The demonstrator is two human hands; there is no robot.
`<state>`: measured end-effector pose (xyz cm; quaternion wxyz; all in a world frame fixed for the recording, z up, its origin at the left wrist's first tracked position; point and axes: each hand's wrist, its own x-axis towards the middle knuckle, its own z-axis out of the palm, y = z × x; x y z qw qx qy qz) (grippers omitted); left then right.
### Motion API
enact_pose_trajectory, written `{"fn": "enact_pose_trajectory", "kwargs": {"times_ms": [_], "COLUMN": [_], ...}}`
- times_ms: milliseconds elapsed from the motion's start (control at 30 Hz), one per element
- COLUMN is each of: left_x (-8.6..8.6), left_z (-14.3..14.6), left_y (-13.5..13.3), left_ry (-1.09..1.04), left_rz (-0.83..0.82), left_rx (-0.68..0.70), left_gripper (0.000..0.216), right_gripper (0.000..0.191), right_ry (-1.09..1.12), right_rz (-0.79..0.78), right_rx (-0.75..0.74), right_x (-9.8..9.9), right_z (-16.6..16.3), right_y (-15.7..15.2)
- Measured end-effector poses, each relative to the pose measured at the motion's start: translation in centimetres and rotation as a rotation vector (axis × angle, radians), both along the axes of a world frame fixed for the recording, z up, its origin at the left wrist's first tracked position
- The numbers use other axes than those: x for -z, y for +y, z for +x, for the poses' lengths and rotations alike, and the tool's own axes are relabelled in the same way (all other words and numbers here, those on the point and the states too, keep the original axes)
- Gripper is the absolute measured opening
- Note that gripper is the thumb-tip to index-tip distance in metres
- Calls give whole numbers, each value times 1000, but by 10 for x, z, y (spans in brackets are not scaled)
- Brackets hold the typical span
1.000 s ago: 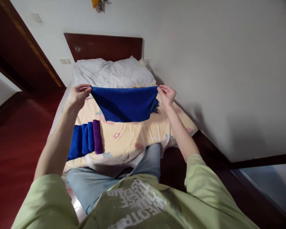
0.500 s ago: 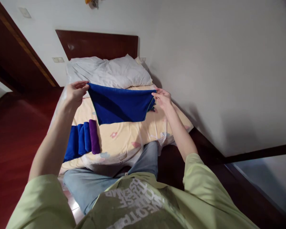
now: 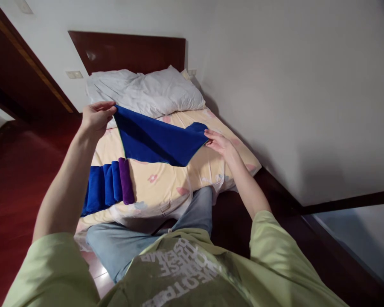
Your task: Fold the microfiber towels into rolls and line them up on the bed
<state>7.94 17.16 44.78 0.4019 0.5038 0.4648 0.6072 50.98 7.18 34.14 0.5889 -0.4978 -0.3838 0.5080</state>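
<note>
A dark blue towel (image 3: 156, 138) is stretched between my two hands above the bed (image 3: 179, 179). My left hand (image 3: 97, 116) pinches its upper left corner, held high. My right hand (image 3: 219, 143) grips the right corner, lower and close to the flowered yellow sheet. The towel slopes down from left to right, its lower edge touching the sheet.
Three rolled blue towels (image 3: 102, 187) and a rolled purple one (image 3: 126, 181) lie side by side at the bed's left edge. White pillows (image 3: 147, 91) rest against a dark wooden headboard (image 3: 128, 51). A white wall runs along the right; red wooden floor lies left.
My right hand has dropped toward the sheet with its corner, so the towel now slants instead of hanging level. My left hand stays raised.
</note>
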Motion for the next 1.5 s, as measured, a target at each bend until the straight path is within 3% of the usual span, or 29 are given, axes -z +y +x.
{"fn": "enact_pose_trajectory", "kwargs": {"times_ms": [467, 600, 800, 933, 1100, 1267, 1367, 1500], "left_x": [23, 20, 6, 13, 54, 100, 105, 89], "left_z": [-10, -15, -38, -44, -33, -15, -5, -4], "left_y": [6, -15, -66, -77, -63, -32, -8, 13], "left_ry": [86, 74, 154, 229, 215, 130, 87, 72], "left_rz": [43, 37, 41, -33, -260, -386, -338, -142], "left_rx": [10, 13, 120, 164, 188, 205, 166, 131], "left_gripper": [26, 24, 22, 25, 27, 27, 25, 17], "right_gripper": [45, 47, 44, 37, 38, 43, 42, 39], "right_ry": [-38, -130, -220, -253, -273, -229, -230, -268], "right_rz": [99, 151, 203, 175, 79, -51, -53, 105], "right_rx": [176, 187, 133, 93, 61, 45, 55, 87], "right_x": [-4, -15, -35, -40, -21, 11, 19, 13], "right_z": [7, 10, 35, 47, 48, 43, 39, 35], "right_y": [-11, -19, -48, -53, -34, 11, 43, 71]}}
